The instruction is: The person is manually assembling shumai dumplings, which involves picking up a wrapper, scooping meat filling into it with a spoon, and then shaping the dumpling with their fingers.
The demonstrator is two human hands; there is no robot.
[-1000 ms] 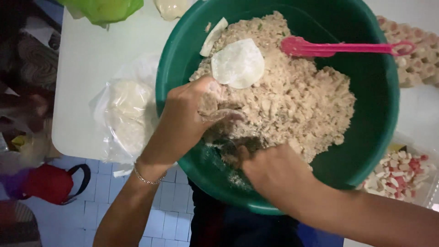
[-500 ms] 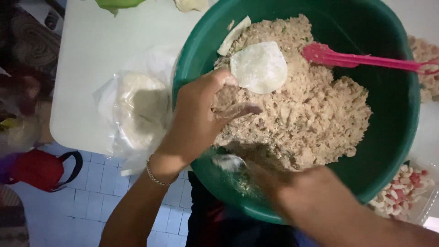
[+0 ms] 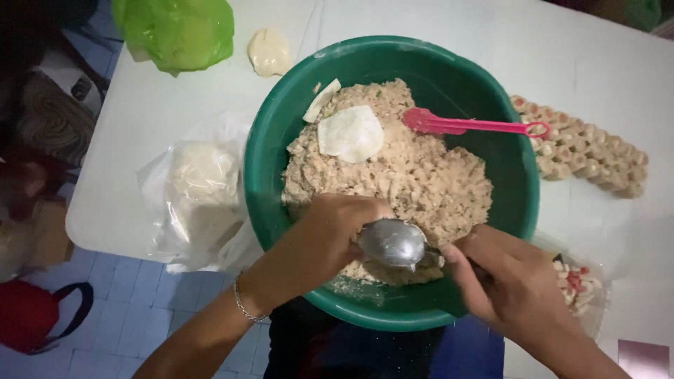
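Nearest the camera, at lower right of the frame, the right hand (image 3: 516,284) was closed around the handle of a metal spoon (image 3: 393,243), whose bowl was turned back-up over the near edge of the filling (image 3: 400,179). At lower centre, the left hand (image 3: 330,235) was curled, fingers bent down into the filling beside the spoon; what it gripped, if anything, could not be told. Both hands were held inside the green basin (image 3: 267,175), which was set on a white table (image 3: 161,105).

Farther in, a round wrapper (image 3: 351,133) was laid on the filling, and a pink spatula (image 3: 470,126) was rested against the far rim. At left, a plastic bag (image 3: 196,189) of pale contents was seen; at upper left, a green bag (image 3: 175,28); at right, rows of finished dumplings (image 3: 590,154).

Risk, as judged: the basin overhung the table's near edge, so downward pressure from the hands could have tipped it. Filling could also have been dropped from the inverted spoon.
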